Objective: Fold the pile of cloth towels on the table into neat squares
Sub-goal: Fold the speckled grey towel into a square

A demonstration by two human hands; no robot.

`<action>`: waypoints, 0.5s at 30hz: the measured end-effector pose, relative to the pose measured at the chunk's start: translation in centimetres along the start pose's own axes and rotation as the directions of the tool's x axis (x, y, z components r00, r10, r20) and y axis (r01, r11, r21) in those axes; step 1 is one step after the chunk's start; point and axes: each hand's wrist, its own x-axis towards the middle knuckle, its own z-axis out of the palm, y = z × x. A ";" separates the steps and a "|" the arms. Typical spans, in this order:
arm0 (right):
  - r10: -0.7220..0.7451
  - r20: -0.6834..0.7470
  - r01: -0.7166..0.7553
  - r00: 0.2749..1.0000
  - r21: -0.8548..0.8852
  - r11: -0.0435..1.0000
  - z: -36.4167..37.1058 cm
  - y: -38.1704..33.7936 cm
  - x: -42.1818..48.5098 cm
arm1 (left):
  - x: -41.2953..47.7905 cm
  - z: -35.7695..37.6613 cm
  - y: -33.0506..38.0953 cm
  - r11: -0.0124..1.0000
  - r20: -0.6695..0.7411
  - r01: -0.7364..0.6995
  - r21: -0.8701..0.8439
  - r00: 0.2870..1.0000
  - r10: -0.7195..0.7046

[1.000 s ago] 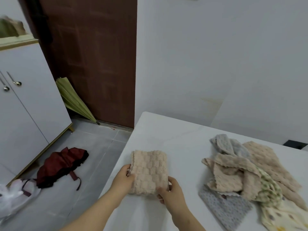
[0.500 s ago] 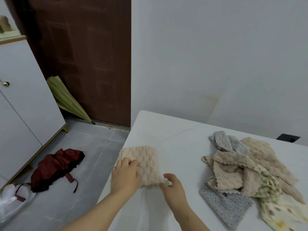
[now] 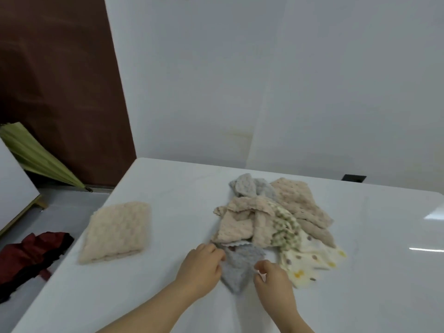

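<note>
Fingers (image 3: 217,254) curled, left hand (image 3: 201,267) pinching grey towel (image 3: 236,269), right hand (image 3: 271,277) pinching opposite edge

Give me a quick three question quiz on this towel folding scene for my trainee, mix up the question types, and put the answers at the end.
1. True or false: the folded beige towel lies on the table to the left of the pile, apart from it.
2. Which cloth are the left hand and the right hand both at? A) grey towel B) the folded beige one C) a green checked one
3. Fill in: the number of towels lying folded is ____.
Key: 1 true; 2 A; 3 one.
</note>
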 end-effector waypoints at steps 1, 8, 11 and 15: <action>-0.014 0.016 0.015 1.000 -0.049 0.999 -1.1 1.7 -0.1 | 0.3 0.9 1.5 1.000 0.022 0.005 -0.010 1.000 -0.005; -0.090 0.165 0.129 0.982 -0.249 0.960 -5.8 10.1 -0.7 | 1.4 5.5 8.3 0.966 0.041 0.239 0.094 0.969 -0.244; -0.104 0.189 0.147 0.977 -0.228 0.962 -6.7 12.2 -0.3 | 1.1 6.3 9.9 0.953 0.001 0.289 0.094 0.957 -0.291; -0.122 0.242 0.167 0.963 -0.174 0.971 -7.4 13.9 0.0 | 0.6 7.0 11.3 0.950 -0.009 0.311 0.042 0.950 -0.311</action>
